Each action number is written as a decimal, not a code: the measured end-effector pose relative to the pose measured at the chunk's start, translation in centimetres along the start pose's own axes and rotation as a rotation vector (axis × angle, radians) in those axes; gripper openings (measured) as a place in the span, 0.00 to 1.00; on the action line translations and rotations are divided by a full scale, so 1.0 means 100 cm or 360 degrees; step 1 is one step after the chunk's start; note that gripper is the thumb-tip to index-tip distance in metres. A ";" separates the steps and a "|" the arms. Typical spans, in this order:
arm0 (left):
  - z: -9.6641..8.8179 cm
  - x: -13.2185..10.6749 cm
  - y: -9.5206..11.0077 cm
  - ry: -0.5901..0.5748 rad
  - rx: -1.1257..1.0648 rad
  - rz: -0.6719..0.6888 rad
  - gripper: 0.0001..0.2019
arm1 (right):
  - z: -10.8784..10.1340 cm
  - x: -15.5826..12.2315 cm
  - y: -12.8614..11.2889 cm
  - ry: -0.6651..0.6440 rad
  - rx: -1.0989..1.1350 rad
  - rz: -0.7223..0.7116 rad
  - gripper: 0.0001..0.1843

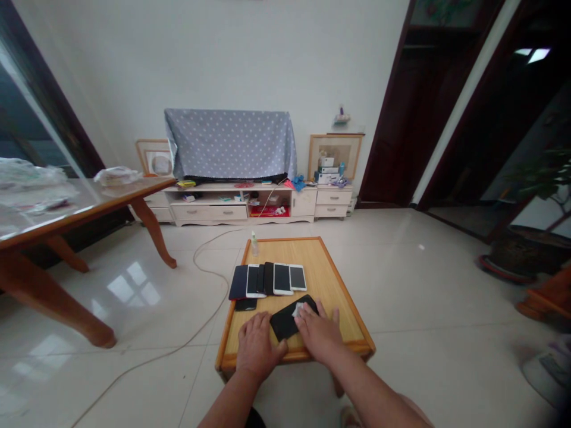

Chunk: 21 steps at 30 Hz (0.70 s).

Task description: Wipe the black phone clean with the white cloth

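A black smartphone (284,321) lies aslant near the front edge of a small wooden table (323,264). My left hand (259,345) rests at the phone's left end, which sits between its thumb and fingers. With its fingertips, my right hand (319,330) presses a crumpled white tissue (297,309) onto the phone's screen. Beyond them, several phones lie side by side in an overlapping row, among them a white phone (282,278) and a smaller white phone (297,277). A dark blue flat case or device (238,282) is at the row's left end, with a small black phone (245,304) below it.
A clear bottle (254,245) with a greenish top stands at the table's far left corner. A cable (209,270) runs over the tiled floor. To the left is a larger wooden table (102,199); a low white cabinet (209,213) lines the wall.
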<state>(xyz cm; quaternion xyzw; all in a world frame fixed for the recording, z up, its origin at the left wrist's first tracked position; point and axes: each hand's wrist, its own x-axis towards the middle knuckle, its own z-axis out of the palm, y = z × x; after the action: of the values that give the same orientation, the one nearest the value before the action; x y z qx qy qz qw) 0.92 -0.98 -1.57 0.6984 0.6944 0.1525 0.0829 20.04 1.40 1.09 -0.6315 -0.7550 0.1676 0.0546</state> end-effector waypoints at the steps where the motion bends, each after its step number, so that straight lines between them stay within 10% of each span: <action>1: 0.000 0.000 0.000 -0.0002 0.0003 -0.0006 0.35 | -0.005 0.003 0.006 0.0005 -0.0027 0.0094 0.32; 21: -0.004 -0.001 0.003 -0.0004 -0.0004 0.0002 0.34 | -0.002 -0.026 0.015 -0.0004 -0.0035 -0.0005 0.31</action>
<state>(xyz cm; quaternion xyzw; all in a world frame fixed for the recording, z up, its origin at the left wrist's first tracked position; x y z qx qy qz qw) 1.08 -1.16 -1.07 0.6988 0.6938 0.1524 0.0845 22.07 -0.86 1.14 -0.6308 -0.7579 0.1600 0.0468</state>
